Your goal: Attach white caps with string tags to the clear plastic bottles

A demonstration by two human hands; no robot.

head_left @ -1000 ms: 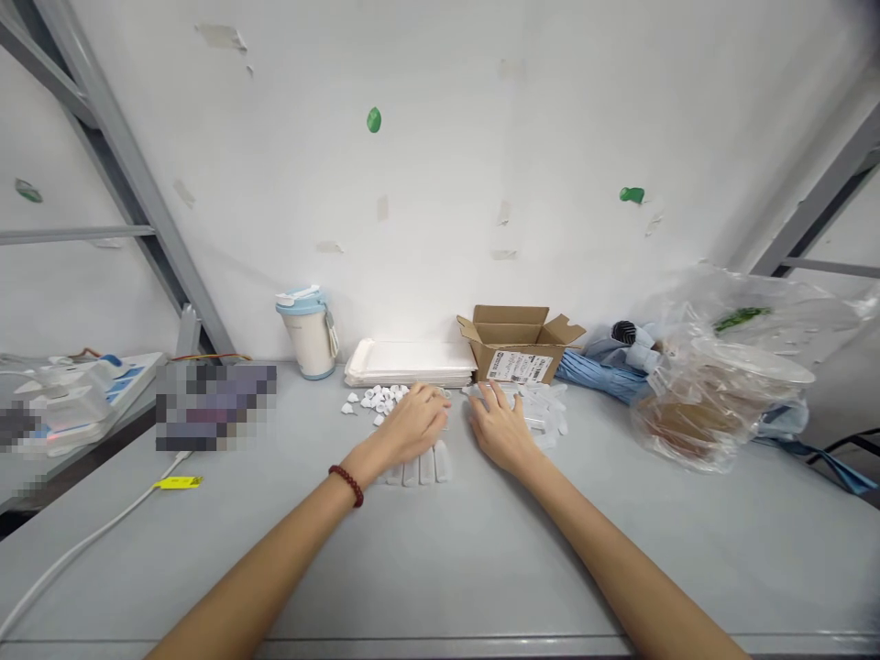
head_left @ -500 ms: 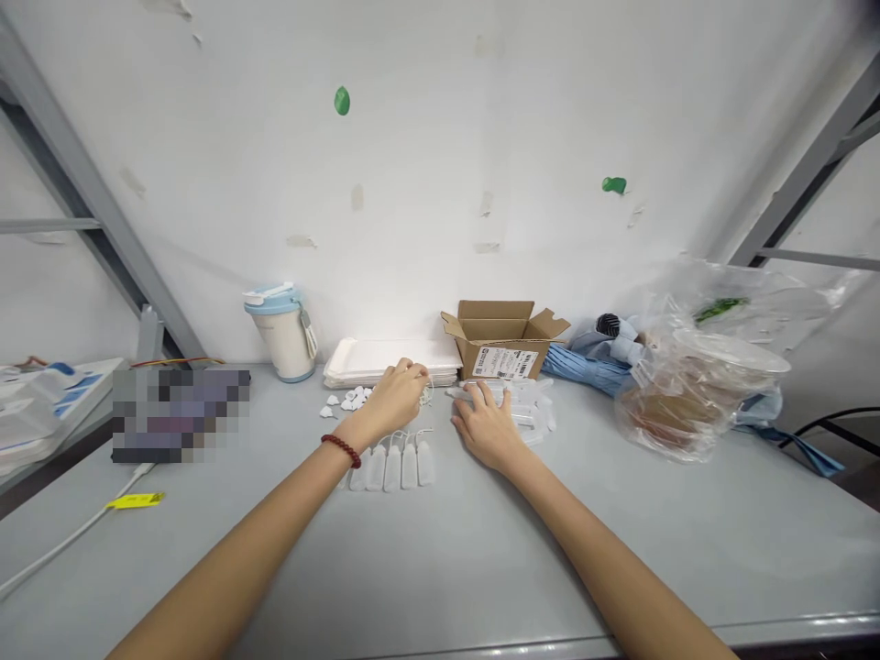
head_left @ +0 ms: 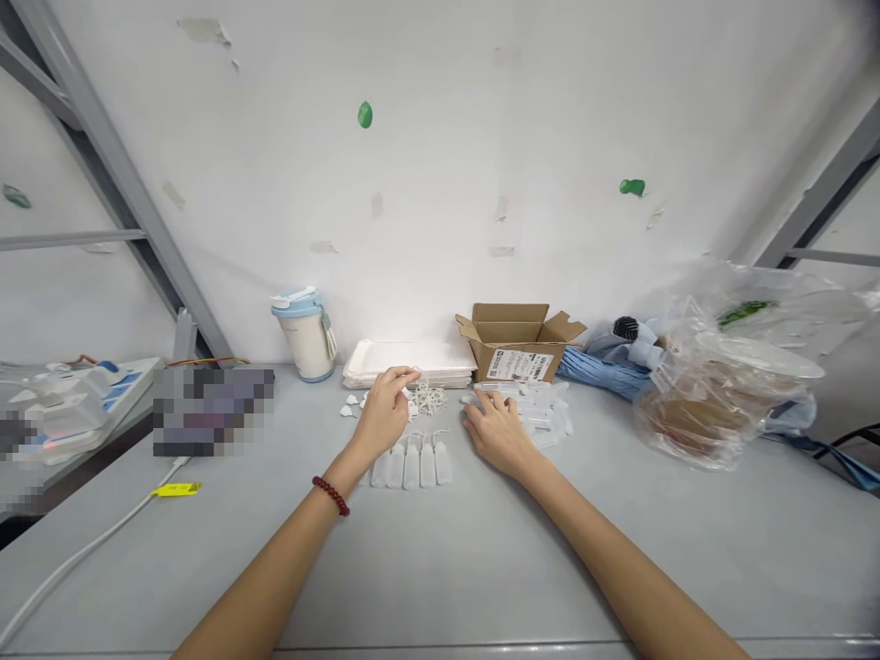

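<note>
My left hand [head_left: 385,412], with a dark red bead bracelet [head_left: 331,495] at the wrist, is closed in a pinch just left of a loose bundle of off-white cord [head_left: 431,398]. Whatever lies between its fingertips is too small to make out. Small white pieces [head_left: 350,404] are scattered beside and partly behind that hand. Below, several translucent bottle-shaped pieces [head_left: 411,466] stand in a row, thin cords at their tops. My right hand [head_left: 500,431] rests with fingers spread at the left edge of a pile of clear plastic pieces [head_left: 550,403].
Behind the hands are a stack of white sheets or envelopes [head_left: 375,359] and an open cardboard box [head_left: 526,362]. A cream and blue cup [head_left: 309,339] stands left. Plastic-wrapped spools [head_left: 708,403] and blue cloth [head_left: 605,371] lie right. A white cable [head_left: 96,541] crosses the left side.
The camera view has shifted, moving the scene rightward. My left hand has drawn back from above the cord bundle to its left, uncovering it. My right hand stays by the clear pieces.
</note>
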